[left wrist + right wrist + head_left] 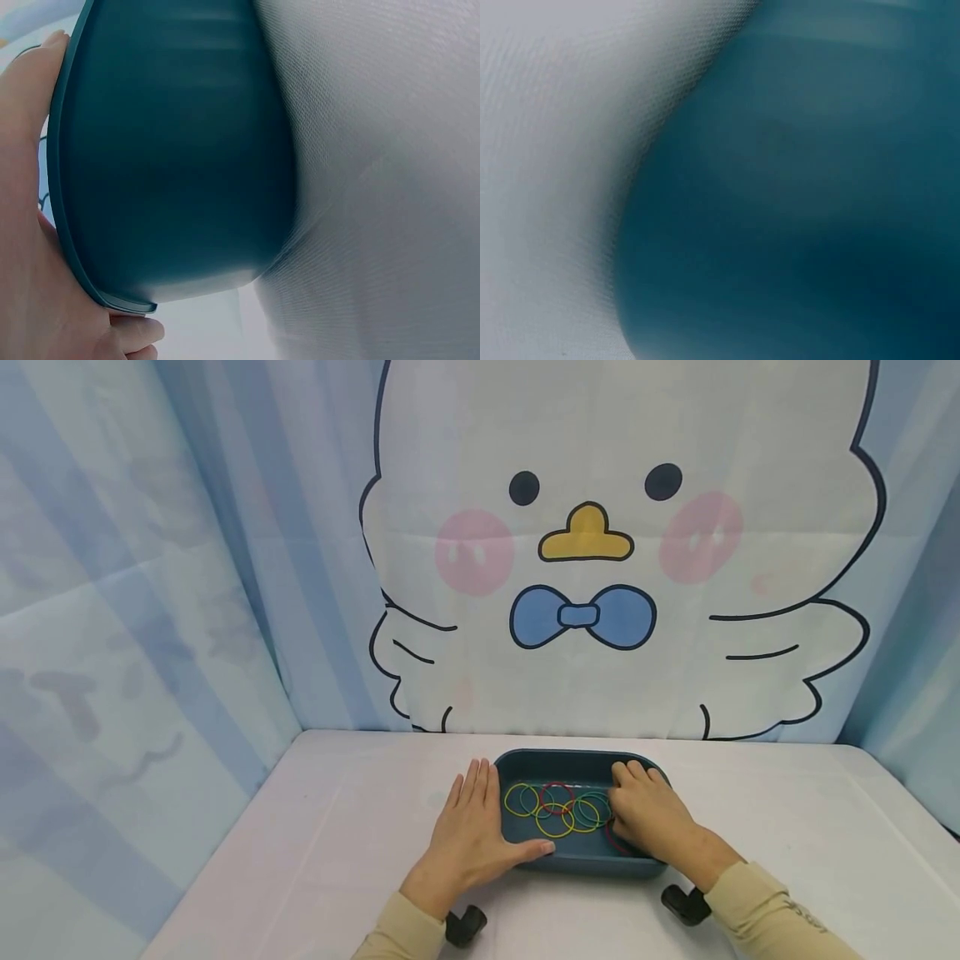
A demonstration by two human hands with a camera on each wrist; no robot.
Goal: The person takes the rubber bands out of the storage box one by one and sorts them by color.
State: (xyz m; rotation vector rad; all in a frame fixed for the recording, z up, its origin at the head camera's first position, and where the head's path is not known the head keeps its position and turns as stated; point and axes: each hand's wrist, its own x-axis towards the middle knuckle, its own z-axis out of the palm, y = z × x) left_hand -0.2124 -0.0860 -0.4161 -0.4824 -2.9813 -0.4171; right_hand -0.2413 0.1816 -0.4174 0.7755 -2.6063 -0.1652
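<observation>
A dark teal tray (577,865) stands on the table with several thin coloured rings, like rubber bands, lying in it. My left hand (474,827) lies along the tray's left end, fingers straight, with the thumb extended over the front rim. In the left wrist view, the same hand (37,225) rests against the rim. My right hand (652,814) reaches over the tray's right end with its fingers curled down. Part of a red band (617,842) shows from beneath it. The right fingertips are hidden, so I cannot tell whether they pinch this band.
Yellow bands (555,834), green bands (592,795) and another red band (557,784) overlap in the tray. A white cloth covers the table (360,827). Behind it hangs a curtain (585,685) with a cartoon bird. Black devices (467,927) sit below the wrists.
</observation>
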